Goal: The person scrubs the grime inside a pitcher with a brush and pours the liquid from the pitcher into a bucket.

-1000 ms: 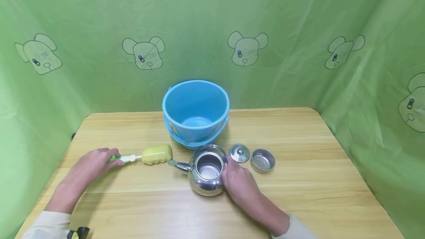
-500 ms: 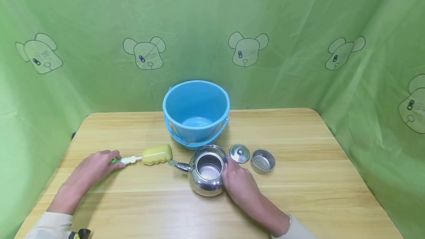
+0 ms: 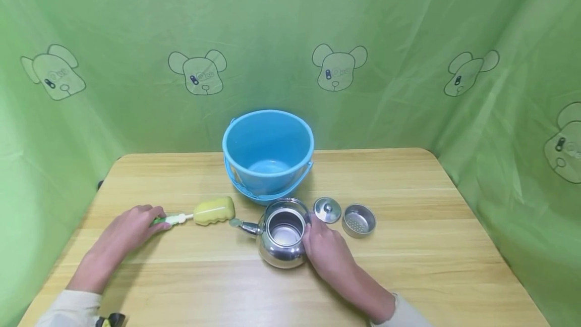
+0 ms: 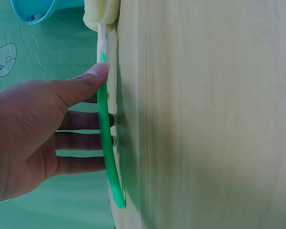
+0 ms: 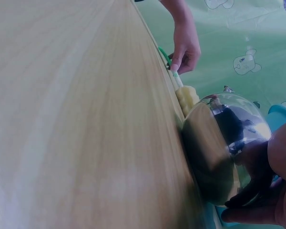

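Observation:
My left hand (image 3: 129,228) pinches the green handle of a sponge brush (image 3: 213,211) between thumb and fingers. Its yellow, wavy sponge head points right, towards the kettle spout. In the left wrist view the thumb presses the green handle (image 4: 106,124), with the other fingers behind it. A shiny steel kettle (image 3: 281,256) stands lidless on the table, its spout to the left. My right hand (image 3: 329,249) holds the kettle at its right side; the fingertips are hidden in the head view. In the right wrist view the fingers (image 5: 257,213) curl by the kettle's side.
Behind the kettle stands a blue bucket (image 3: 268,180) with its handle hanging in front. A kettle lid (image 3: 328,210) and a perforated steel strainer (image 3: 359,220) lie to the right. Green curtains (image 3: 272,29) surround the wooden table (image 3: 204,291).
My left hand has shifted very slightly to the right on the brush handle. The kettle and my right hand have stayed put.

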Demonstrator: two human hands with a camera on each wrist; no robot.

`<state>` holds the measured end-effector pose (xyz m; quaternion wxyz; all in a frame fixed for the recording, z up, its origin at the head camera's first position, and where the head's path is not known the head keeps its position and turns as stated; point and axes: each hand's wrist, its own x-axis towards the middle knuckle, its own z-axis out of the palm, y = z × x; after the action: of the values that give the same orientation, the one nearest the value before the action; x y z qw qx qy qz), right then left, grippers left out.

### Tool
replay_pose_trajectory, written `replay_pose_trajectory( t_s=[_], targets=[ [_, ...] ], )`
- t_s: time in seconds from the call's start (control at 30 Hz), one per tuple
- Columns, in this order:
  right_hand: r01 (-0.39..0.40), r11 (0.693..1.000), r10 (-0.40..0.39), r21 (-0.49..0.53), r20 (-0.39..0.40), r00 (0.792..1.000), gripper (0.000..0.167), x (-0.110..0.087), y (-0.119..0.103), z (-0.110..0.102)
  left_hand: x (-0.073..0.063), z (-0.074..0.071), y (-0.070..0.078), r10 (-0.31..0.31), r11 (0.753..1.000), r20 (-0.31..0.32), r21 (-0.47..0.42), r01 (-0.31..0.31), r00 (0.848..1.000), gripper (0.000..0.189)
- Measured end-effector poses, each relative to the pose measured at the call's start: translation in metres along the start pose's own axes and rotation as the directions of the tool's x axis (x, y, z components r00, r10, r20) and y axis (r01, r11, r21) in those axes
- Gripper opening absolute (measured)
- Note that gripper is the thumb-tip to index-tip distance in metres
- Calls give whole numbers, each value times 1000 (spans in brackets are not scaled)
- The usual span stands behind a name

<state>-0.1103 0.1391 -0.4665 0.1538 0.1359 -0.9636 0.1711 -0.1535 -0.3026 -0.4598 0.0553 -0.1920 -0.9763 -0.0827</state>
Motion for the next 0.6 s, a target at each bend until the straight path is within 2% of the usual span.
replay_pose_trajectory(
  t_s=[0.37,0.6],
  targets=[
    [5,1000,-4,4,-3,1000,34,0,0,-1,0,4,3,4,999,-17,48,-3,1000,31],
    [-19,1000,18,14,23,1000,35,0,0,-2,1,4,12,38,997,-79,74,-32,996,35]
  ],
)
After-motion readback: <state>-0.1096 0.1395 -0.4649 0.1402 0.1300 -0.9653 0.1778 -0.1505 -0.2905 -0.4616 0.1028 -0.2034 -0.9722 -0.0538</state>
